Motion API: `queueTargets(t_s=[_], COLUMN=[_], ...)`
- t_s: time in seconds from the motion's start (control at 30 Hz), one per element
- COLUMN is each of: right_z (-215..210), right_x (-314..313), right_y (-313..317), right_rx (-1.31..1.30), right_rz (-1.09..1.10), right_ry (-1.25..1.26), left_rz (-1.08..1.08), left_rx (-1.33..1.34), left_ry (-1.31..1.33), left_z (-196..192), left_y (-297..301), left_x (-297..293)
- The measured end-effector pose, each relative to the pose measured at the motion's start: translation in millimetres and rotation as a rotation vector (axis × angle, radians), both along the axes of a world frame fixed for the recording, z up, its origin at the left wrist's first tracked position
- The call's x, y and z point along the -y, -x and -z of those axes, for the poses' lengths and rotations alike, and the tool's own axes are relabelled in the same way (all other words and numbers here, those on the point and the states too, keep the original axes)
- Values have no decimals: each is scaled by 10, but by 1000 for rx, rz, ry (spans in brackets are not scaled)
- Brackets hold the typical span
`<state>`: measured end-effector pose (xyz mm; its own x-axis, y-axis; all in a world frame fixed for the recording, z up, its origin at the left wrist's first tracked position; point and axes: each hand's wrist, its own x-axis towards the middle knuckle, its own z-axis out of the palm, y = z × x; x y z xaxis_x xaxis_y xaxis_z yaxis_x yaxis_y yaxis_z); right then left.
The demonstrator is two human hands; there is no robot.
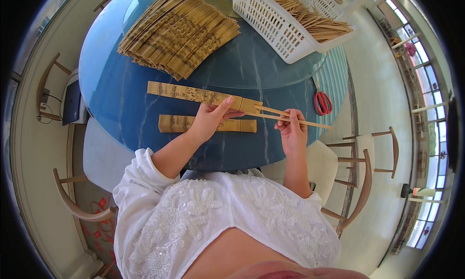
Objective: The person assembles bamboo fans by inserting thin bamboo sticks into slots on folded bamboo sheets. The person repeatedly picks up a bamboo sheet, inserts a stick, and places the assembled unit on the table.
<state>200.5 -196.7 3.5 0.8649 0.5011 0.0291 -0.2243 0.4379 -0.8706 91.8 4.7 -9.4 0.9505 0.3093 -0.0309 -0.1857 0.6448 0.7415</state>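
Note:
My left hand (211, 118) grips a long tan paper chopstick sleeve (181, 91) near its right end, thumb on top. Between the fingertips of my right hand (293, 134) is a pair of wooden chopsticks (317, 124). One chopstick's tip reaches the sleeve's open end; the other runs just below it, and whether it is inside I cannot tell. A second tan sleeve (184, 124) lies flat on the blue table under my left wrist, partly hidden by it.
A fanned stack of sleeves (179, 34) lies at the far left on a glass turntable (252, 78). A white plastic basket (271, 30) of loose chopsticks (315, 17) stands far right. Red-handled scissors (322, 103) lie at the right table edge. Wooden chairs (365, 192) stand around.

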Motion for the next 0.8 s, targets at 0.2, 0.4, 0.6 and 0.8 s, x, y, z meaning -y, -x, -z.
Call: queueTargets(t_s=[0.2,0.4,0.6,0.8], right_z=[-12,-70,-58,-166], right_x=[-188,-196,-309,-419], right_y=[51,29,106,117], right_rx=[73,167,149,230], right_rz=[-61,-34,-135,-92], right_ry=[66,109,165,165], left_rz=[-23,-25,20,-66], left_rx=[-4,-4,47,16], left_ry=[-74,-3,-15,41], left_z=[36,-41,-33,-111], left_y=[4,9,20,16], left_x=[-62,-72,-46,-57])
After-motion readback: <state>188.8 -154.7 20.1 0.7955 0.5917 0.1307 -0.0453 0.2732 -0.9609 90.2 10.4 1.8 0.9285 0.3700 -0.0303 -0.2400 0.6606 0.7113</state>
